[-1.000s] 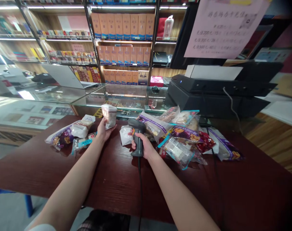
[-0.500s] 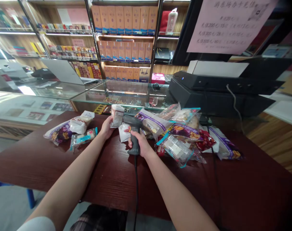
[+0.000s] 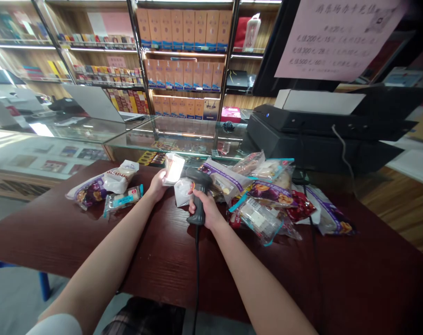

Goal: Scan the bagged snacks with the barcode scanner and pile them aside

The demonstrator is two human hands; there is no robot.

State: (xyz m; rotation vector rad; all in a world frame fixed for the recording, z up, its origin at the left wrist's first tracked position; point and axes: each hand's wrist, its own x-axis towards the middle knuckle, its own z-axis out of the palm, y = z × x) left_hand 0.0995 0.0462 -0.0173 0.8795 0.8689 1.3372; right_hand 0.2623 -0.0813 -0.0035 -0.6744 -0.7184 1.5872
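Note:
My left hand (image 3: 158,184) is closed on a small white packaged item (image 3: 174,168), held upright over the far side of the table; a bright patch of light lies on its face. In my right hand (image 3: 204,207) is a black barcode scanner (image 3: 198,197), gripped by its handle with its head toward the packet. Its cable runs down toward me. Just behind the scanner sits a white package (image 3: 182,191), partly covered by my fingers. To the right lies a heap of bagged snacks (image 3: 260,214). Left of my left hand are a small clear packet (image 3: 123,200) and a purple-and-white bag (image 3: 92,190).
The dark red table (image 3: 162,260) meets a glass display counter (image 3: 169,128) at its far edge. Black machine (image 3: 330,116) stands at the back right. A laptop (image 3: 96,104) rests on the counter, with stocked shelves beyond. A cable crosses the table's right part.
A bright light now shows on the packet in my left hand, which is turned slightly. The scanner's head has tilted a little; the view has shifted slightly.

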